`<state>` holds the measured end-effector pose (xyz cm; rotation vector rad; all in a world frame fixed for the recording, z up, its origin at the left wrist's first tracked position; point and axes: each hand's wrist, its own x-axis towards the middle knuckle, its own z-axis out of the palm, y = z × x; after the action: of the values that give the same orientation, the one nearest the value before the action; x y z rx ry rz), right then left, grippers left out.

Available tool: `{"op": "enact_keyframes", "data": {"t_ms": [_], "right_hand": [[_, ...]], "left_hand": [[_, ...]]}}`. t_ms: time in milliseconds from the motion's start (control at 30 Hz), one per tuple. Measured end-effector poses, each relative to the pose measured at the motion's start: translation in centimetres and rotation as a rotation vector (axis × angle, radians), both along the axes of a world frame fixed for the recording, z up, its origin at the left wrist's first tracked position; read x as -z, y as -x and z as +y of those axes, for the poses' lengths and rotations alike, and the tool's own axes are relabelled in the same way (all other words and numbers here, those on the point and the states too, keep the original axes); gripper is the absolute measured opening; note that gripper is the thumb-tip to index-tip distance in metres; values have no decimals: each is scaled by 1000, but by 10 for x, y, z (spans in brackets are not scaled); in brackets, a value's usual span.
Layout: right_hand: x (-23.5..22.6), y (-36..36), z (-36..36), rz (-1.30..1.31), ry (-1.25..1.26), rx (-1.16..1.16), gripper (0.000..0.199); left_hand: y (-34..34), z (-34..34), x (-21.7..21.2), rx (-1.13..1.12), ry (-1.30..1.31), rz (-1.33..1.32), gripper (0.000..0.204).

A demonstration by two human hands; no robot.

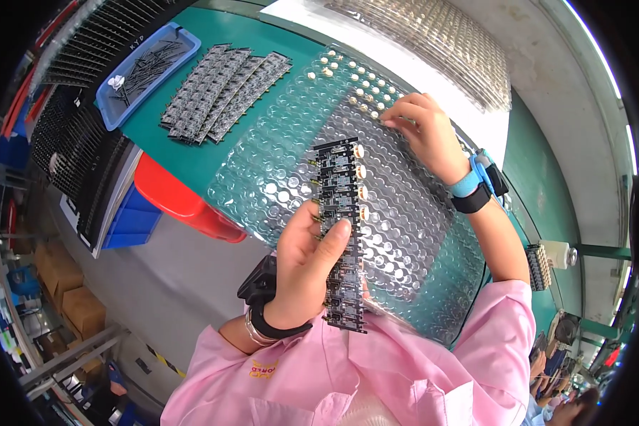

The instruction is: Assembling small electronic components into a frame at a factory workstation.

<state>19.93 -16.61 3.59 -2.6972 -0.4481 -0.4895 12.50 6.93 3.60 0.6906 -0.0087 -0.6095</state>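
Note:
My left hand (309, 259) grips a long black circuit board panel (342, 184) upright over the tray, thumb across its front. Several small round white-and-gold parts (362, 172) sit along the upper right edge of the panel. Below it lies a clear plastic blister tray (412, 227) with rows of round pockets. More of the small round parts (362, 93) rest in pockets at the tray's far end. My right hand (427, 135) reaches to the last of these rows, thumb and fingertips pinched together at the pockets; what is between them is too small to make out.
Stacked circuit board panels (223, 92) lie on the green table (213, 28) at the far left. Beside them stands a blue bin (149, 74) of thin dark pieces. Clear trays (433, 35) are piled at the back. A red stool (184, 202) stands by the table's left edge.

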Motion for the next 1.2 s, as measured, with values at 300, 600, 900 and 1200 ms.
{"op": "enact_keyframes", "data": {"t_ms": [300, 600, 900, 1200], "right_hand": [[4, -5, -2, -26, 103, -58, 11], [-11, 30, 17, 170, -311, -9, 13], [-20, 54, 16, 155, -164, -22, 17], [-14, 41, 0, 172, 5, -130, 13]], "left_hand": [[-1, -1, 0, 22, -26, -36, 16], [1, -4, -4, 42, -148, -80, 18], [-5, -6, -11, 17, -190, -69, 17], [-2, -7, -9, 10, -203, -70, 17]]}}
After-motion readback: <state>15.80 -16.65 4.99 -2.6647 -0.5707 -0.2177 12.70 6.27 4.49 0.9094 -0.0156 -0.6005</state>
